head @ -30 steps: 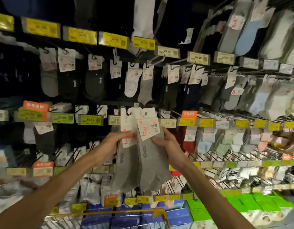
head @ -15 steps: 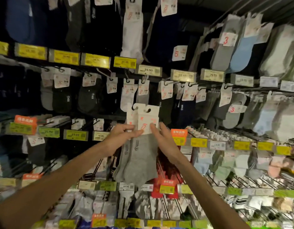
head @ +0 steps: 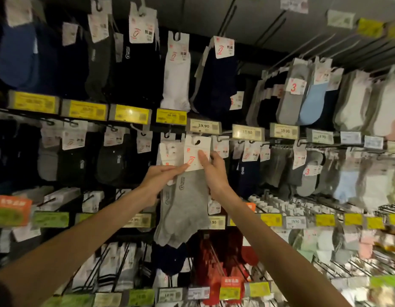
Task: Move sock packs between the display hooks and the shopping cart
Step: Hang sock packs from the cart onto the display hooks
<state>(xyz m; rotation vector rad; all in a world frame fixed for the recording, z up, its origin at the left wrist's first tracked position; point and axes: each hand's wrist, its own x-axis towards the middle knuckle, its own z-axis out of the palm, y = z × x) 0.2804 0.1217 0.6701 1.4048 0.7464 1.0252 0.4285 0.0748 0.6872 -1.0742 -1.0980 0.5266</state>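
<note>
Partly under left hand [head: 158, 180], right hand [head: 215, 173]: grey sock packs [head: 187, 207].

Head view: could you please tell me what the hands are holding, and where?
The left hand and the right hand pinch the grey sock packs by their white header cards.

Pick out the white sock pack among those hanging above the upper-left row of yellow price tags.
The white sock pack hangs above the rightmost yellow tag of that row, marked 16.90. The others over that row are blue, dark grey or black.
</note>
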